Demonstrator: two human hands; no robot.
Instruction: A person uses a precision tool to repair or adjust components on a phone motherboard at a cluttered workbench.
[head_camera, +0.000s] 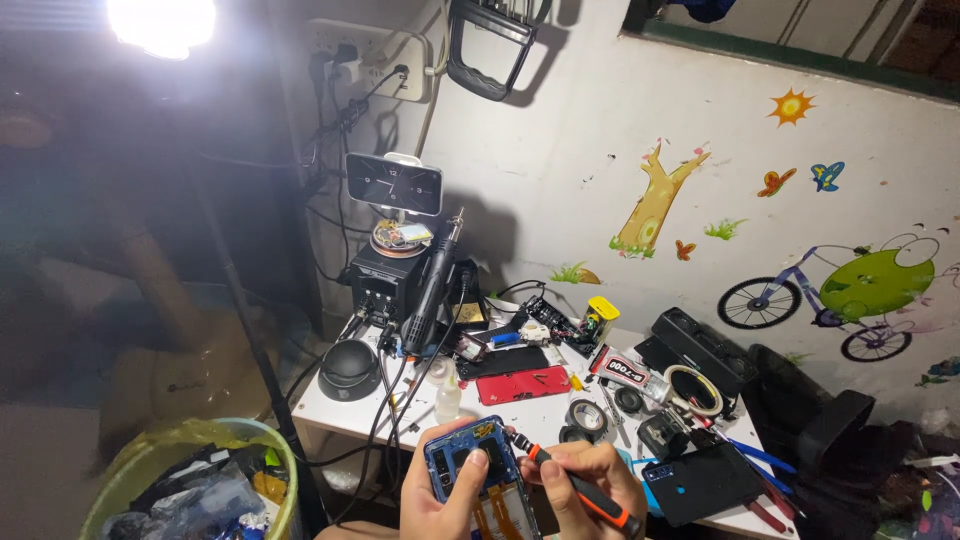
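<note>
Blue phone (478, 468), back cover off and its inner frame and board exposed, is being held up at the near edge of the table (330, 395), just in front of the person. Left hand (440, 500) is cradling it from below, thumb pressing across the lower part of the frame, grip clenched on the phone. Right hand (585, 490) is grasping an orange-and-black screwdriver (575, 485), its tip touching the phone's upper right corner. Orange flex strips are showing along the lower body, so the opening looks done already; by my reading the work is at the screw stage, with the board seemingly in place, though whether screws are coming out or going in cannot be told. Far behind the hands, a red phone back (522, 384) and a dark panel (505, 360) are lying flat near the table's middle. A black phone (700, 480) is lying face down to the right, rolls of tape (590, 418) between. A soldering station (385, 282) is standing at the far left with a small clock (393, 183) above it. A green bin (195, 485) is sitting left of the table, full of scrap.
</note>
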